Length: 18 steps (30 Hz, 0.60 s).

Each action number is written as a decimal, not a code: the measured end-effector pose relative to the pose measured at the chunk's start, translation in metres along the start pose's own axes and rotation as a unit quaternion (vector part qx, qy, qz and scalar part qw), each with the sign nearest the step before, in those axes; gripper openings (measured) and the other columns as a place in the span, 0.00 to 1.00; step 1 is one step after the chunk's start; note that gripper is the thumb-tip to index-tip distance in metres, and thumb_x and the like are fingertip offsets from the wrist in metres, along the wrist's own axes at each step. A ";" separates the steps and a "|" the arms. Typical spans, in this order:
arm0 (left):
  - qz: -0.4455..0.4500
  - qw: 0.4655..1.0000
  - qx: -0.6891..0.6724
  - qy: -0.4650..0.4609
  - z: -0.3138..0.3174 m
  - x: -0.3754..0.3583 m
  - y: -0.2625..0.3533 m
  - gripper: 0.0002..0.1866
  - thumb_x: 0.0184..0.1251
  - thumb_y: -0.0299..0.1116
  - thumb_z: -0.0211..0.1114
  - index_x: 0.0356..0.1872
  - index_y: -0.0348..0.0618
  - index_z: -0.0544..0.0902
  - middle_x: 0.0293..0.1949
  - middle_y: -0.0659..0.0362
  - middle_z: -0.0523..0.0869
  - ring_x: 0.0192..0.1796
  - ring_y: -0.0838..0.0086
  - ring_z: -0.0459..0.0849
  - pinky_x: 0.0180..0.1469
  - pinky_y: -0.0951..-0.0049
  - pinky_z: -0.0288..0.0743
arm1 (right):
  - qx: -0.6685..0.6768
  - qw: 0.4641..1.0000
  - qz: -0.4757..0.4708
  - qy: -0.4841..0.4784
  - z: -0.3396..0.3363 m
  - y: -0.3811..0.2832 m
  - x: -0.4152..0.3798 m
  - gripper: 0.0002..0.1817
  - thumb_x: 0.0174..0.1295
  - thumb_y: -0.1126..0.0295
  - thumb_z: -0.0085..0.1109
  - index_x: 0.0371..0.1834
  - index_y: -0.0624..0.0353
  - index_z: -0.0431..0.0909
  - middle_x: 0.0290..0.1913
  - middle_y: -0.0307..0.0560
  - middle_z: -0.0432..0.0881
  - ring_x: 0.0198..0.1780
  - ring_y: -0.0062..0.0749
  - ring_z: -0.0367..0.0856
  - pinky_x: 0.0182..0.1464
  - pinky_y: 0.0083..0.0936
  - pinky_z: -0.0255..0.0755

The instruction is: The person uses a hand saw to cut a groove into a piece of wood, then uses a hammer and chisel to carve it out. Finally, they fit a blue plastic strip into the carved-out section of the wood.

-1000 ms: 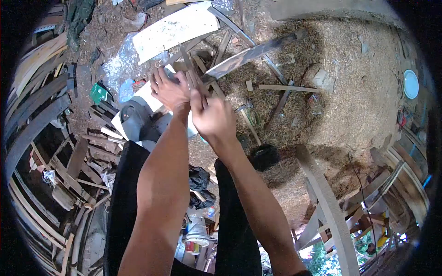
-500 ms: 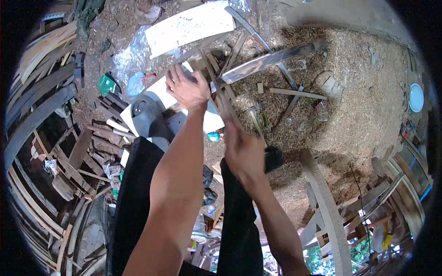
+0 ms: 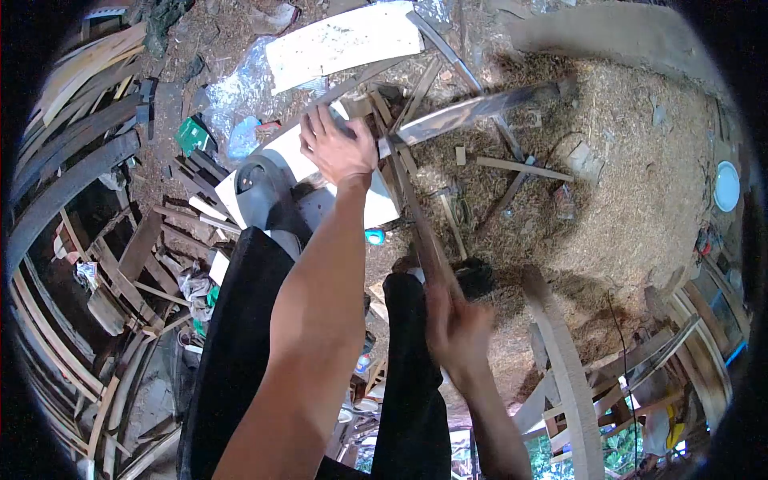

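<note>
My left hand (image 3: 340,150) presses down with bent fingers on the near part of a long board (image 3: 472,110), over a white work surface (image 3: 376,204). The board slants away to the upper right. Gripped in my right hand (image 3: 458,326) is a long, narrow brown tool (image 3: 418,216), its far end meeting the board just right of my left hand. Blur hides the tool's edge and handle. A dark grey shoe or foot (image 3: 260,196) rests on the white surface, left of my left hand.
Wood offcuts and shavings (image 3: 624,184) cover the ground. A pale panel (image 3: 344,46) lies at the top, near a green packet (image 3: 192,136). Stacked planks (image 3: 72,168) line the left side. A thick beam (image 3: 564,360) stands at the lower right, and a white plate (image 3: 726,186) lies far right.
My right hand has moved down and slightly right with the tool, showing more of its length. My left hand remains on the board. The whole view has shifted slightly.
</note>
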<state>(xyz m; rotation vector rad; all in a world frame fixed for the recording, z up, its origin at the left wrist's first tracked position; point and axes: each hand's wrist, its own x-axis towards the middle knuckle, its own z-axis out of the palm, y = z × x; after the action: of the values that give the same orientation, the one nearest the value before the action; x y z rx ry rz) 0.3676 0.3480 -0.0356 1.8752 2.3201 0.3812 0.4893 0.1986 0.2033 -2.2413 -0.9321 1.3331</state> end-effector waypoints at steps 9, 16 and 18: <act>-0.012 1.000 0.005 -0.027 -0.005 0.001 0.005 0.29 0.56 0.39 0.55 0.59 0.36 0.74 0.63 0.49 0.75 0.71 0.55 0.64 0.70 0.50 0.53 | 0.004 1.000 0.012 0.021 0.041 0.000 0.071 0.27 0.70 0.52 0.50 0.25 0.66 0.83 0.20 0.65 0.77 0.25 0.63 0.80 0.30 0.49 0.74; -0.001 1.000 0.001 0.000 0.000 0.001 0.002 0.30 0.55 0.39 0.55 0.59 0.36 0.74 0.63 0.50 0.74 0.71 0.55 0.64 0.70 0.50 0.53 | -0.048 0.995 0.071 -0.055 -0.008 0.008 -0.016 0.16 0.69 0.63 0.53 0.32 0.66 0.83 0.20 0.64 0.77 0.24 0.56 0.83 0.26 0.44 0.73; -0.001 1.000 -0.005 0.005 0.000 -0.004 0.002 0.29 0.55 0.40 0.55 0.58 0.35 0.74 0.63 0.50 0.75 0.70 0.55 0.65 0.70 0.50 0.54 | -0.009 1.000 0.011 0.015 0.023 0.009 0.025 0.24 0.70 0.58 0.52 0.22 0.66 0.81 0.18 0.64 0.77 0.24 0.59 0.82 0.28 0.48 0.74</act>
<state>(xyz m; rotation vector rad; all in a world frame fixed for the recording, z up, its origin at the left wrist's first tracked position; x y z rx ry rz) 0.3700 0.3440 -0.0350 1.8694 2.3219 0.4028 0.4810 0.2093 0.1710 -2.2841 -0.9153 1.3006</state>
